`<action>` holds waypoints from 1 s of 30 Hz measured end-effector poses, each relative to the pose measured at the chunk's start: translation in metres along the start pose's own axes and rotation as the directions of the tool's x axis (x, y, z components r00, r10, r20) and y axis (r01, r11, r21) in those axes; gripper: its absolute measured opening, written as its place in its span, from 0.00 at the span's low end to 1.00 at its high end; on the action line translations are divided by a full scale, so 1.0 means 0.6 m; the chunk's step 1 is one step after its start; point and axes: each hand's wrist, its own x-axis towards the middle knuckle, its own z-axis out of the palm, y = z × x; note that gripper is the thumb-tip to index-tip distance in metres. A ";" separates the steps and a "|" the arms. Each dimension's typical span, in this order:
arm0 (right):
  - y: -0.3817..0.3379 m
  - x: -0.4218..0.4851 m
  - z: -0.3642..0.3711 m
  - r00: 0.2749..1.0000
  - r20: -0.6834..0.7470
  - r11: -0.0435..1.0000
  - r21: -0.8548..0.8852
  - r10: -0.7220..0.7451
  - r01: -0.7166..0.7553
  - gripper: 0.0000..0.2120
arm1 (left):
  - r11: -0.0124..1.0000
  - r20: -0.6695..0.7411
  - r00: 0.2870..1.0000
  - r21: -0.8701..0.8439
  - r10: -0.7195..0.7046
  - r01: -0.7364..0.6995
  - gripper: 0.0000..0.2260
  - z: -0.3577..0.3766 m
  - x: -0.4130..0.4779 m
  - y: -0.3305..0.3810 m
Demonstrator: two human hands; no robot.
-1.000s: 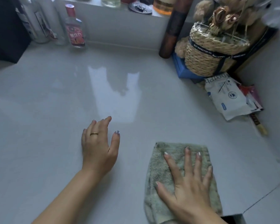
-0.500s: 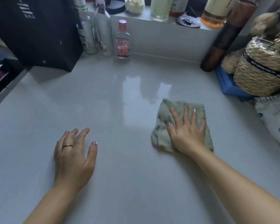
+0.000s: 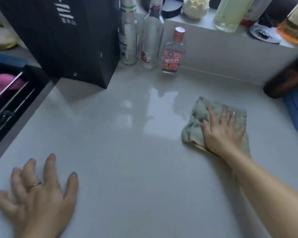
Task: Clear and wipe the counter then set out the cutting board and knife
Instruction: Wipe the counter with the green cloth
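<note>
From the head view, your right hand [image 3: 222, 133] lies flat on the cloth [image 3: 195, 125], fingers straight and spread, palm pressing down and grasping nothing; the cloth is a soft, nubby, grey-green terry square, rumpled at its left edge, lying on the right side of the counter [image 3: 127, 160] towards the far wall; your left hand [image 3: 36, 194] rests at the near left of the counter, well apart from the cloth, its fingers splayed and slightly bent, released and holding nothing, with a thin gold ring [image 3: 34, 185] on one finger; the counter itself is a smooth, pale grey, glossy slab, and bright window light is mirrored in it near the middle; at the far left a matte black paper bag [image 3: 67, 40] with pale printed characters stands upright on it; just right of the bag three clear glass bottles stand against the wall, a tall one with a green-striped neck [image 3: 128, 40], a second tall one [image 3: 150, 40], and a short flat one with a red cap and red label [image 3: 173, 54]; above them a pale ledge [image 3: 205, 40] carries a white lotus-shaped ornament [image 3: 195, 7] and blurred jars; at the far right a dark brown cylinder [image 3: 286, 78] leans beside a blue flat pad [image 3: 296, 110]; past the counter's left edge a dark tray [image 3: 15, 100] holds slim metal rods and something pink.
</note>
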 end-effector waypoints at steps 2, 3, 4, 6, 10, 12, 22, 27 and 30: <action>-0.060 0.086 -0.008 0.999 0.048 1.000 0.016 0.002 -0.002 0.26 | 0.997 0.007 1.000 0.078 -0.007 0.007 0.30 -0.011 -0.005 0.008; -0.081 0.106 -0.011 0.998 0.061 1.000 0.018 0.003 -0.004 0.27 | 0.995 0.015 1.000 0.096 -0.011 0.010 0.30 -0.016 -0.007 0.013; -0.095 0.113 -0.012 0.998 0.069 1.000 0.010 0.006 -0.007 0.27 | 0.994 0.028 0.999 0.109 -0.016 0.013 0.31 -0.021 -0.008 0.017; -0.101 0.079 -0.013 0.995 0.096 1.000 -0.009 -0.020 0.021 0.27 | 0.990 0.066 0.998 0.137 -0.015 0.006 0.30 -0.024 -0.012 0.019; -0.097 -0.124 0.017 0.953 0.121 0.957 -0.056 -0.277 0.285 0.28 | 0.999 0.111 0.994 0.051 0.011 -0.017 0.30 -0.032 -0.013 0.016; -0.101 -0.259 0.040 0.892 0.102 0.889 -0.091 -0.439 0.448 0.30 | 0.999 0.129 0.991 -0.019 0.036 -0.034 0.30 -0.040 -0.015 0.010; -0.268 -0.210 0.056 0.877 0.109 0.879 -0.049 -0.468 0.475 0.28 | 0.995 0.058 0.998 0.096 -0.026 0.020 0.35 -0.097 0.022 -0.110; -0.399 -0.102 0.054 0.893 0.162 0.905 0.008 -0.421 0.425 0.27 | 0.993 0.035 0.999 0.121 -0.011 0.007 0.33 -0.094 0.026 -0.109; -0.371 -0.149 0.056 0.864 0.163 0.874 -0.018 -0.476 0.485 0.26 | 0.999 0.005 1.000 0.044 -0.007 0.007 0.32 -0.095 0.023 -0.114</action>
